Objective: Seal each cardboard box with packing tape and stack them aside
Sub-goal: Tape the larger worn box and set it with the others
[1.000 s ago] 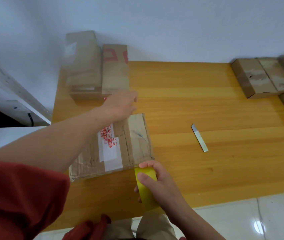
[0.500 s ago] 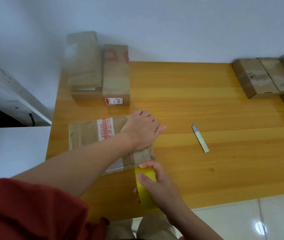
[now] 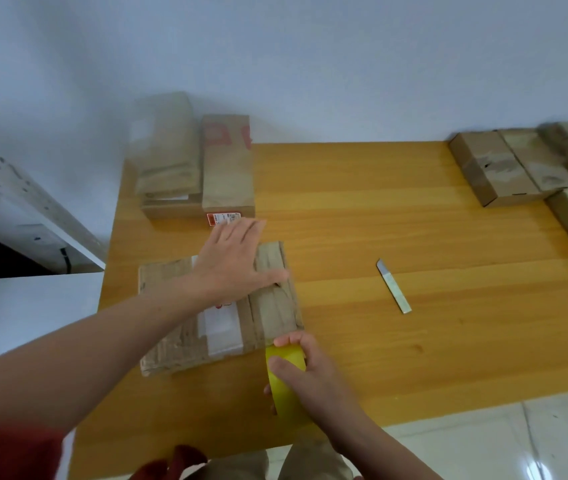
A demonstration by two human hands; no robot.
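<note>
Centrally, a flat cardboard box (image 3: 275, 317) is laid on the wooden bench (image 3: 397, 209), close to the bench's left edge, and a white label (image 3: 222, 329) is seen on its top face. The left grip (image 3: 237, 259) is spread flat and released on the top of this box: the palm is pressed to the cardboard, the fingers are held straight and pointed toward the far wall, past the box's far edge, and the thumb is stretched out to the right across the lid. The right grip (image 3: 313, 379) is clenched around a yellow tape roll (image 3: 284, 398), with the thumb laid on the roll's outer face and the fingers curled over its top. The roll is held on edge just at the near right corner of the box, touching it or nearly so; whether any tape is stuck to the cardboard cannot be told. A small metal blade (image 3: 393, 285) is left bare on the bench to the right of the box, well apart from both grips. Two taller boxes (image 3: 227, 168) are stood side by side at the far left corner of the bench, against the wall. More boxes (image 3: 504, 168) are gathered at the far right edge. A red sleeve (image 3: 9, 452) is seen at the lower left.
</note>
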